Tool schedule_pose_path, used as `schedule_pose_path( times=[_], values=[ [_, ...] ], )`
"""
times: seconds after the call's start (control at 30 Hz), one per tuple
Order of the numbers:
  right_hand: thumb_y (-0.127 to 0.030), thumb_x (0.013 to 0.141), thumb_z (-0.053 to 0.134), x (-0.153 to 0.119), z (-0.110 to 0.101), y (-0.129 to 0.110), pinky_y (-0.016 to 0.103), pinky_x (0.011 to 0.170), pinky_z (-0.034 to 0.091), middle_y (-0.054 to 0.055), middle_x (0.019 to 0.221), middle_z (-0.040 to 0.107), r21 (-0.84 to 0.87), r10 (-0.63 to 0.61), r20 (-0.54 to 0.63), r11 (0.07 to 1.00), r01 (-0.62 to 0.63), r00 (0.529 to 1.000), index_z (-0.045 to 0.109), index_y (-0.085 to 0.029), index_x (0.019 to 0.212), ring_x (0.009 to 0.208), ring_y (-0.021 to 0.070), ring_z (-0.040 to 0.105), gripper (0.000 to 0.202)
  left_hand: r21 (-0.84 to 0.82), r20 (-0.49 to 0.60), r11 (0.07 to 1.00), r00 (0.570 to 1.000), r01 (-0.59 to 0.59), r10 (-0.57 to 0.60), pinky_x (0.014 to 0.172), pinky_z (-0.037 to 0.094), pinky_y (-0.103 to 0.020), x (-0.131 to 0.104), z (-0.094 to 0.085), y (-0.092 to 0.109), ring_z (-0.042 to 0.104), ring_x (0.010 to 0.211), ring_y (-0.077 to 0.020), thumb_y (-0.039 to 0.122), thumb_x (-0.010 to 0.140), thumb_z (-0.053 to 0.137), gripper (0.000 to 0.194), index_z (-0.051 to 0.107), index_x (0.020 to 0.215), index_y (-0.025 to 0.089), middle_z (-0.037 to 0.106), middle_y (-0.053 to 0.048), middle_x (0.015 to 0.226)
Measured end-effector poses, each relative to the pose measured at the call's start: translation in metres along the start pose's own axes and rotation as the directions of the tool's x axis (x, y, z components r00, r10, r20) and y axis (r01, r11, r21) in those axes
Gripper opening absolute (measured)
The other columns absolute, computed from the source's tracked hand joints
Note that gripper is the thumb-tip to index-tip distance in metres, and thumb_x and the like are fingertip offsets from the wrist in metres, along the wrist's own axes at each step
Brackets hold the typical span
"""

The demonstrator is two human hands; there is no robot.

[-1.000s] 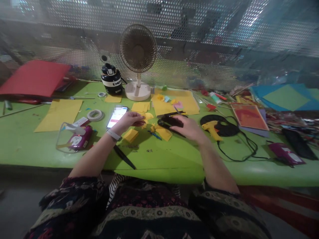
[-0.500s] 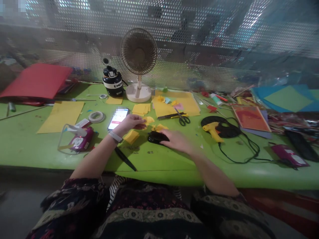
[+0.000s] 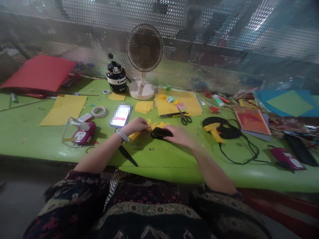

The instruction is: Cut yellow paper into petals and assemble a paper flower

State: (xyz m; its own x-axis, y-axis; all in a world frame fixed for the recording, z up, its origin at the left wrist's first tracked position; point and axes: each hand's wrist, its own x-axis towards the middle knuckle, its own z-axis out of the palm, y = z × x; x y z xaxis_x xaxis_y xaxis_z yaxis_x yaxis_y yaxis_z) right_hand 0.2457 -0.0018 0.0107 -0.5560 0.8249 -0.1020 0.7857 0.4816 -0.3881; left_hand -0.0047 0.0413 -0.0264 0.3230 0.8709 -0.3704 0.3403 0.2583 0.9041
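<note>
Near the middle of the table, my right hand (image 3: pixel 178 135) is closed around the rear end of a black, rounded oblong tool (image 3: pixel 161 133), perhaps a paper punch or stapler; its exact kind is unclear. My left hand (image 3: pixel 139 125), with a band on its wrist, pinches the edge of a yellow paper piece (image 3: pixel 149 125) just left of the tool. More cut yellow paper (image 3: pixel 159 124) lies behind the tool, partly hidden by it. Under the left hand sits a small stack of yellow paper (image 3: pixel 134 136), and a black pen-like tool (image 3: pixel 127 156) lies nearer the table edge.
Left of my hands are a phone (image 3: pixel 121 115), a tape roll (image 3: pixel 99 112) and a purple device (image 3: pixel 84 133). A fan (image 3: pixel 144 48) and a bottle (image 3: pixel 116 78) stand behind. Scissors (image 3: pixel 184 118) and a yellow glue gun (image 3: pixel 214 131) with a trailing cord lie to the right.
My left hand has come slightly lower and closer to the black tool, its fingers nearer the yellow paper beside it. The right hand keeps its grip. The whole view has shifted a little.
</note>
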Motion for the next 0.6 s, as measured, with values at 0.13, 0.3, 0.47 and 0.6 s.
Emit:
schedule_pose_path(
  times=[0.13, 0.3, 0.47, 0.6],
  values=[
    [-0.029, 0.085, 0.066, -0.002, -0.003, -0.005, 0.035, 0.08, 0.048, 0.008, 0.117, 0.071, 0.017, -0.005, -0.016, 1.0, 0.005, 1.0, 0.063, -0.023, 0.118, 0.1, 0.028, 0.067, 0.033, 0.027, 0.046, 0.999, 0.999, 0.017, -0.018, 0.065, 0.058, -0.031, -0.004, 0.005, 0.004, 0.071, 0.062, -0.0171, 0.026, 0.072, 0.08, 0.019, 0.067, 0.065, 0.014, 0.074, -0.009, 0.068],
    [-0.029, 0.085, 0.066, -0.002, -0.003, -0.006, 0.035, 0.079, 0.048, 0.006, 0.116, 0.072, 0.025, -0.005, -0.033, 1.0, 0.006, 0.999, 0.063, -0.026, 0.119, 0.099, 0.0275, 0.067, 0.033, 0.004, 0.128, 0.998, 0.99, 0.065, -0.065, 0.066, 0.057, -0.029, -0.01, 0.011, 0.008, 0.071, 0.063, -0.0158, 0.021, 0.073, 0.078, 0.012, 0.069, 0.07, 0.014, 0.075, -0.009, 0.071],
    [-0.047, 0.088, 0.063, 0.001, 0.0, -0.004, 0.033, 0.074, 0.047, 0.006, 0.111, 0.073, 0.006, 0.024, -0.05, 1.0, -0.024, 0.998, 0.066, -0.026, 0.115, 0.095, 0.0266, 0.067, 0.034, -0.092, 0.173, 0.987, 0.978, 0.134, -0.117, 0.073, 0.058, -0.031, -0.01, 0.013, 0.007, 0.071, 0.066, -0.0156, 0.017, 0.071, 0.08, 0.012, 0.069, 0.068, 0.013, 0.075, -0.009, 0.071],
    [-0.065, 0.087, 0.057, 0.004, 0.002, -0.005, 0.033, 0.069, 0.046, 0.007, 0.105, 0.075, 0.022, 0.073, -0.068, 0.997, -0.072, 0.995, 0.07, -0.024, 0.108, 0.089, 0.0265, 0.068, 0.048, -0.075, 0.179, 0.981, 0.97, 0.179, -0.163, 0.08, 0.058, -0.035, -0.011, 0.014, 0.008, 0.072, 0.071, -0.017, 0.016, 0.073, 0.078, 0.01, 0.069, 0.072, 0.011, 0.076, -0.01, 0.077]
  ],
)
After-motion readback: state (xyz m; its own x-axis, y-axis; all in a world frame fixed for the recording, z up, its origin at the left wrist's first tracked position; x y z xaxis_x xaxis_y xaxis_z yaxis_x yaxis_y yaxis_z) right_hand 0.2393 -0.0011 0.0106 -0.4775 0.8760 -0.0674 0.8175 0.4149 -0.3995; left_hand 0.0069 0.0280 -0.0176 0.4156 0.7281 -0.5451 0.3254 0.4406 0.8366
